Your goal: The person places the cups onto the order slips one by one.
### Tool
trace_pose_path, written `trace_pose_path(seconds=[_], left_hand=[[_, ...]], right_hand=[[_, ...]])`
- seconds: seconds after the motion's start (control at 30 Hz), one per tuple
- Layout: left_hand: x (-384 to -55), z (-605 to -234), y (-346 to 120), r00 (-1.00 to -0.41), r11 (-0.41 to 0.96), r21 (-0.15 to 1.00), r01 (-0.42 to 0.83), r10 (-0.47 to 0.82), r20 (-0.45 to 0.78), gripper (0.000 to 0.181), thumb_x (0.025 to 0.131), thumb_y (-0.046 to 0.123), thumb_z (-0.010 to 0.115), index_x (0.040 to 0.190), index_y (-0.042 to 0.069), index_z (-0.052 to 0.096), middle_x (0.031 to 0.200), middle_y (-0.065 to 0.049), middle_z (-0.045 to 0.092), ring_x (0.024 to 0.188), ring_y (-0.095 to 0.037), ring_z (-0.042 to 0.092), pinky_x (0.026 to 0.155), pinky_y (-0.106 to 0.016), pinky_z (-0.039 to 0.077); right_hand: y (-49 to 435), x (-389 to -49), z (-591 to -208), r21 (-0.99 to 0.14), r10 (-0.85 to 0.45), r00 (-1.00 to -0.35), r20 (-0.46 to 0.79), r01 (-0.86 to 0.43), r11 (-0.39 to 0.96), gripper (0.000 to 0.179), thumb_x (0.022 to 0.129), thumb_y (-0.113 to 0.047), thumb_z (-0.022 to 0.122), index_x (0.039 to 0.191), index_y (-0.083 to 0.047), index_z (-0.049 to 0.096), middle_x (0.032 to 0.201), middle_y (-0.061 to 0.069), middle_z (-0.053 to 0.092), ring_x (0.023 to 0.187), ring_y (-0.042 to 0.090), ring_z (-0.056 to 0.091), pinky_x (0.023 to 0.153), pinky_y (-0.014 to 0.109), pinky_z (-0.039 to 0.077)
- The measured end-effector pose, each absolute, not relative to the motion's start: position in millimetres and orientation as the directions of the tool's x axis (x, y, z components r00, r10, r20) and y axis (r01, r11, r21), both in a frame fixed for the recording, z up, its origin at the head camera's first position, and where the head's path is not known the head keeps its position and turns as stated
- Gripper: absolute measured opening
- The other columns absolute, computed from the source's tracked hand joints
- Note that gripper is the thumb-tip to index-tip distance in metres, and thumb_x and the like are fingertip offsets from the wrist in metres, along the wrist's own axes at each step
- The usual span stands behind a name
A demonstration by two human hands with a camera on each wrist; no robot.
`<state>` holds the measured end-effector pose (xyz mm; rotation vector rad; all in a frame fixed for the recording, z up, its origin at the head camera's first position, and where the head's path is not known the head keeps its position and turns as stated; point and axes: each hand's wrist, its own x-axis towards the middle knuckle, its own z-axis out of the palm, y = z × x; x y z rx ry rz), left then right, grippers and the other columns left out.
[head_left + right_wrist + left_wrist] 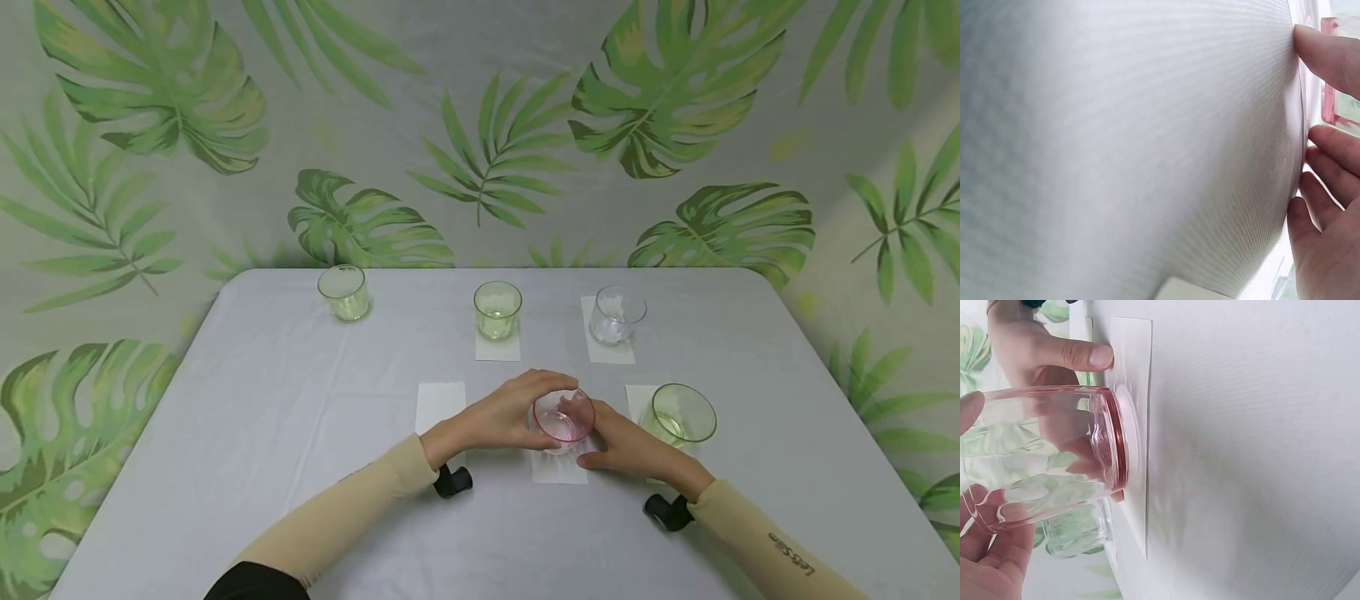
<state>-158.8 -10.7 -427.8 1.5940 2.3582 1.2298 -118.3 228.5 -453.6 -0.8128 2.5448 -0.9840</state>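
Note:
My left hand (pixel 510 410) grips a pink-tinted glass (pixel 564 419) near its rim, thumb on the near side and fingers on the far side. The glass stands upright above a white paper rectangle (pixel 559 473). In the left wrist view its thick pink base (pixel 1119 440) is at or just over the paper; contact is hard to tell. On the other side, my right hand (pixel 637 446) has its thumb and fingers spread around the glass's lower part. In the right wrist view, the fingertips (pixel 1302 209) rest low at the paper and cloth, apart from the glass.
A green glass (pixel 684 414) stands on paper right behind my right hand. Farther back are a clear glass (pixel 617 317) and a green glass (pixel 497 311), each on paper. Another green glass (pixel 345 293) stands at the back left. A paper rectangle (pixel 440 404) lies behind my left wrist.

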Motion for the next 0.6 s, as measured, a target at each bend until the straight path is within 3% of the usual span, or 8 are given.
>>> trace_pose_path(seconds=[0.6], left_hand=[[-157.5, -430.0, -9.9, -0.484, 0.217, 0.618, 0.756, 0.820, 0.305, 0.074, 0.078, 0.020, 0.081, 0.138, -0.001, 0.043, 0.140, -0.012, 0.046, 0.131, -0.020, 0.037, 0.110, -0.026, 0.028]], right_hand=[[227.8, -119.0, -455.1, -0.697, -0.584, -0.810, -0.053, -0.389, 0.602, 0.079, 0.078, -0.009, 0.077, 0.144, 0.004, 0.035, 0.143, 0.027, 0.036, 0.132, 0.042, 0.032, 0.105, 0.060, 0.029]])
